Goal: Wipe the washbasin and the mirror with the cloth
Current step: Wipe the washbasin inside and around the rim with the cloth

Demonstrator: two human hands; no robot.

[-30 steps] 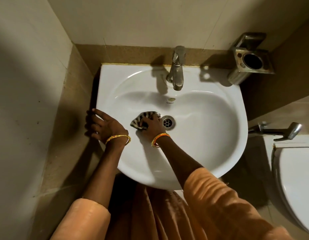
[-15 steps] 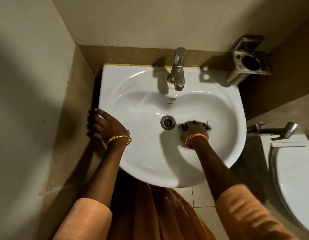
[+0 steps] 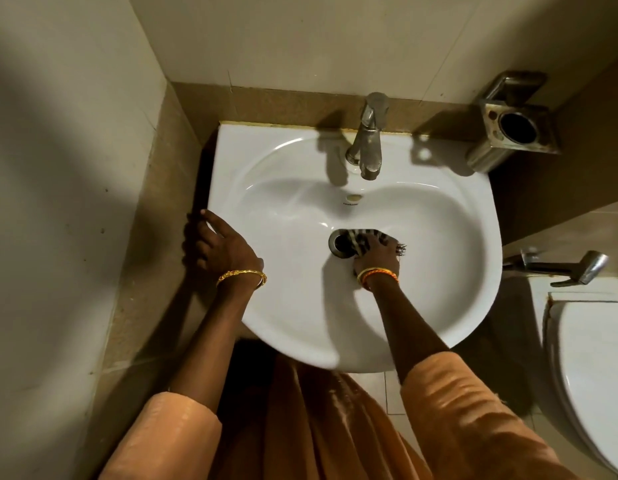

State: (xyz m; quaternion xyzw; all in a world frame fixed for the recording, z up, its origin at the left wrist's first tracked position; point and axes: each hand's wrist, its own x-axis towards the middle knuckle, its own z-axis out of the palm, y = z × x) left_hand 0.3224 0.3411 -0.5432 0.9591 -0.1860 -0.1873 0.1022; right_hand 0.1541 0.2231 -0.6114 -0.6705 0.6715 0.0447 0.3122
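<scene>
While left hand braces washbasin rim, right hand presses cloth over drain

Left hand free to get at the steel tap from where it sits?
Probably yes. The left hand only rests on the white ceramic washbasin rim, holding nothing, and the bowl between it and the steel tap is bare.

Setting: small tiled bathroom. White wall-hung washbasin with metal tap; toilet just beside it, hand sprayer above. Metal holder on wall.
</scene>
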